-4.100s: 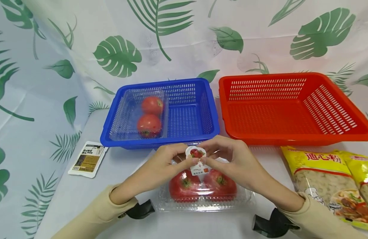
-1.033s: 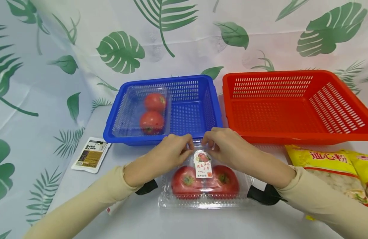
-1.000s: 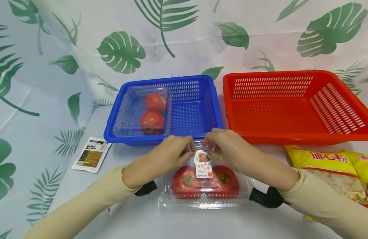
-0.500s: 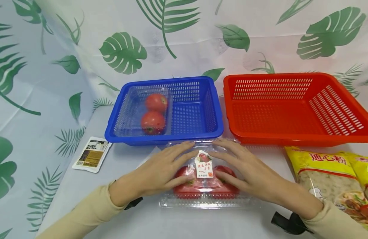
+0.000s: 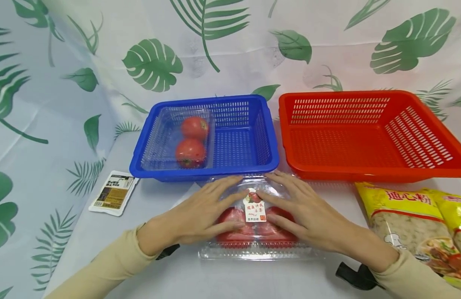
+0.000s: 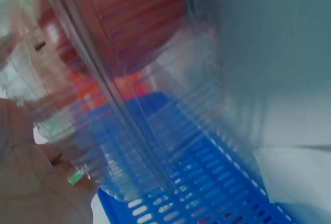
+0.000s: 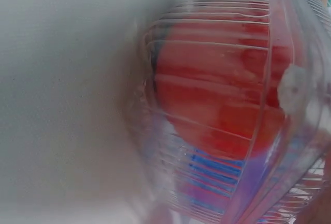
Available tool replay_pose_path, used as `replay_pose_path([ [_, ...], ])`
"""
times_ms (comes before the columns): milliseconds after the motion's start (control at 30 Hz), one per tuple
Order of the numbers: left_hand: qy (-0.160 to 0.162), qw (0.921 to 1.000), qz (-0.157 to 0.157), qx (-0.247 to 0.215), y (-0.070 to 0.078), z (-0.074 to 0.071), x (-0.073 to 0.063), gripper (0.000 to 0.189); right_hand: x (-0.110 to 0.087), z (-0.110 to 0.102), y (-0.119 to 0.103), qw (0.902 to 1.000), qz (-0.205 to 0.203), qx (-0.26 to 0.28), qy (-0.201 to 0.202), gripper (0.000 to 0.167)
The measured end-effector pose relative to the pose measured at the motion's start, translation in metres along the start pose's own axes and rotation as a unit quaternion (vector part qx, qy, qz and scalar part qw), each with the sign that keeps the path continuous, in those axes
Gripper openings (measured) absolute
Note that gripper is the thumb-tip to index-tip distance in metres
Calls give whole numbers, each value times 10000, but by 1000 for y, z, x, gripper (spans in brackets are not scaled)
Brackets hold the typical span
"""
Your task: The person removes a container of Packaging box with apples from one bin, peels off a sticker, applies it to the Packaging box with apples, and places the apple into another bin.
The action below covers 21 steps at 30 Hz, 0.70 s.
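A clear plastic clamshell container (image 5: 260,254) lies on the table in front of me, its lid down over round red fruits (image 5: 277,232). On the lid is a white label (image 5: 255,212) with a fruit picture and red characters. My left hand (image 5: 197,214) rests on the lid's left half, fingers spread and fairly straight. From the other side my right hand (image 5: 312,211) lies over the right half in the same way. The label shows between the fingertips. In the left wrist view, the container's ridged side (image 6: 139,131) fills the middle; the right wrist view shows a red fruit (image 7: 217,84) through the plastic.
Behind the container stands a blue basket (image 5: 204,174) holding another clear box (image 5: 159,141) with two red fruits. A red basket (image 5: 365,172) is beside it. Yellow pasta bags (image 5: 406,224) lie at right, a small white-and-brown packet (image 5: 114,194) at left.
Earlier both hands pinched the label over the lid, then bent their fingers around its top. Now the label lies on the lid and the fingers have spread across the container.
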State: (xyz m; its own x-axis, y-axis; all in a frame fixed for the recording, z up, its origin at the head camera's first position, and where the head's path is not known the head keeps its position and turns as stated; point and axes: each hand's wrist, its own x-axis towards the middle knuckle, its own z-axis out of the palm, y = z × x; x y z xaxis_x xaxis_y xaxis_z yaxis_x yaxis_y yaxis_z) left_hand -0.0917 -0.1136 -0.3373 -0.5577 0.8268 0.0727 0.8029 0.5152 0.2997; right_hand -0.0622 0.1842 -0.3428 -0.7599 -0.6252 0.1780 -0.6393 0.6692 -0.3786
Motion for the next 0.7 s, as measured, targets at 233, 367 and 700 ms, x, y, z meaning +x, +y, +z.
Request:
replay_pose_path([
  [233,-190,9990,308,-264,-4,-7,-3,59,-1,-1,3,9997,-238,106,-7,43],
  [367,-322,9975,457,-432,-6,-11,-5,54,0,-4,4,9990,-373,158,-174,40],
  [700,-850,9920,517,-776,-7,-19,-7,44,-1,-14,5,9938,-168,727,-830,34],
])
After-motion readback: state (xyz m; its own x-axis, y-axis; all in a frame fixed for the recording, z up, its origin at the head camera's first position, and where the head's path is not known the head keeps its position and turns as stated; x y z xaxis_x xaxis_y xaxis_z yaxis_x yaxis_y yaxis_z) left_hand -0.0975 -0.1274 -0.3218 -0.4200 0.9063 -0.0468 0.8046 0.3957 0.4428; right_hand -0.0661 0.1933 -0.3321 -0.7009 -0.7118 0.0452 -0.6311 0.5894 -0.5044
